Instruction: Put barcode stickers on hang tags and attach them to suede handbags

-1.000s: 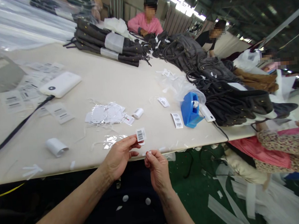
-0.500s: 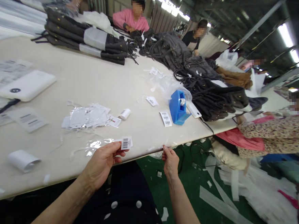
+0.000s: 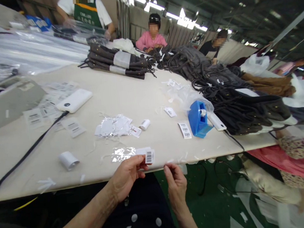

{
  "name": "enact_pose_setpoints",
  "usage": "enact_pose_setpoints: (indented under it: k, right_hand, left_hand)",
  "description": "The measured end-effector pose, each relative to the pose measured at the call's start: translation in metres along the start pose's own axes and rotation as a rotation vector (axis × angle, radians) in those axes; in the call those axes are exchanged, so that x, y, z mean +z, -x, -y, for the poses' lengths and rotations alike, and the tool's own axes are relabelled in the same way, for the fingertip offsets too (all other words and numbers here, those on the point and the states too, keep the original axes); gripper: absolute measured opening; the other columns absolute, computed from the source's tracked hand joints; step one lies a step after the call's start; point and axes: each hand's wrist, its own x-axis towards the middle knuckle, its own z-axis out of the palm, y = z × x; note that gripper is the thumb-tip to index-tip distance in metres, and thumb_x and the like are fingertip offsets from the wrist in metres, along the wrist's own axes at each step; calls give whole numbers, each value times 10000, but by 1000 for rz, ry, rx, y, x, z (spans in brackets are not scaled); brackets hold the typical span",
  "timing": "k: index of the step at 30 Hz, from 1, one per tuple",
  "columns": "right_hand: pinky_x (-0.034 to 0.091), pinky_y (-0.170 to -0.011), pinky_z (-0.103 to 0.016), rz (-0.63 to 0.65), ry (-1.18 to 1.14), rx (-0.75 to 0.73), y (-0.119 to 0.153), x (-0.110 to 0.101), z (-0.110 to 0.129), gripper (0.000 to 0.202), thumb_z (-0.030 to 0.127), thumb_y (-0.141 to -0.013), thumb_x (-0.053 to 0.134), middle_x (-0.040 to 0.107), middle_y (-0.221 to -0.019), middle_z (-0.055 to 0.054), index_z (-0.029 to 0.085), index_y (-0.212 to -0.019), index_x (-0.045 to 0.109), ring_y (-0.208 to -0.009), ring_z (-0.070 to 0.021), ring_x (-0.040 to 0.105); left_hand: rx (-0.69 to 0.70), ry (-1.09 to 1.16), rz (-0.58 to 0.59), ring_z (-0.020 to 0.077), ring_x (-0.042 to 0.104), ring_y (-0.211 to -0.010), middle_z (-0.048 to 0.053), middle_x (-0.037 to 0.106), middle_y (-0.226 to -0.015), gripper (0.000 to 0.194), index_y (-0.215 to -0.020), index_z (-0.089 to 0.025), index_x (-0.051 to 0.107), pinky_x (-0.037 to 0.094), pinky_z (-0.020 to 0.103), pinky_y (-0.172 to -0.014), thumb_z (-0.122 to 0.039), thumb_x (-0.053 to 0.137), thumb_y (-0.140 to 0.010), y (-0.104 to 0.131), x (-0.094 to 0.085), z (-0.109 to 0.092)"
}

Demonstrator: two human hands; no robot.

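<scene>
Between the thumb and fingers of my left hand is a small white barcode tag, held over the table's front edge. Close to its right, my right hand has thumb and fingers pinched together; whatever is between them, if anything, is too small to name. Clear plastic film lies just behind my left hand. Farther back are a pile of white tags in clear plastic and a curled label. A strip of barcode labels lies beside a blue tape dispenser.
Stacked dark garments cover the table's right side, with a folded bundle at the back. On the left are a white corded device, barcode sheets and a paper roll. Co-workers stand at the back and right.
The view has swung left, bringing a co-worker in a green apron into sight. My right hand has come closer to my left hand, which still holds the tag.
</scene>
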Motion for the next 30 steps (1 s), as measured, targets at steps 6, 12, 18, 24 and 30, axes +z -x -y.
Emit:
enact_pose_setpoints:
  k: [6, 12, 18, 24, 30]
  right_hand:
    - [450, -727, -264, 148, -40, -78, -3, 27, 37, 231, 366, -792, 546, 619, -850, -38, 177, -912, 600, -789, -159, 566]
    - [448, -736, -263, 180, 20, -132, -1, 27, 38, 184, 330, -806, 535, 633, -836, -25, 188, -881, 622, -785, -153, 576]
    - [449, -728, -268, 266, 22, -106, -2, 26, 38, 202, 339, -802, 534, 641, -825, -24, 190, -889, 639, -773, -155, 585]
    - [420, -608, -245, 179, -311, 207, 8, 42, 31, 247, 370, -734, 620, 608, -738, -10, 179, -890, 635, -625, -115, 514]
    - [368, -517, -219, 185, -639, 435, 7, 55, 45, 232, 333, -633, 701, 536, -635, 15, 173, -778, 616, -544, -87, 436]
  left_hand:
    - [83, -211, 41, 145, 505, -720, 61, 607, -774, 175, -771, -117, 664, 378, 228, -571, -270, 590, -731, 13, -9, -13]
    - [53, -295, 0, 146, 487, -663, 54, 601, -698, 382, -678, -125, 644, 342, 251, -570, -440, 472, -808, 13, -15, -10]
    - [51, -330, -2, 151, 491, -655, 69, 618, -691, 478, -656, -122, 657, 347, 257, -575, -523, 445, -806, 12, -13, -14]
    - [25, 108, 171, 235, 514, -971, 118, 608, -1041, 502, -966, -155, 658, 439, 324, -756, -535, 353, -842, 16, -12, -12]
    - [142, -23, 163, 235, 523, -992, 96, 608, -1085, 450, -1031, -184, 651, 432, 340, -826, -503, 396, -843, 20, -2, 4]
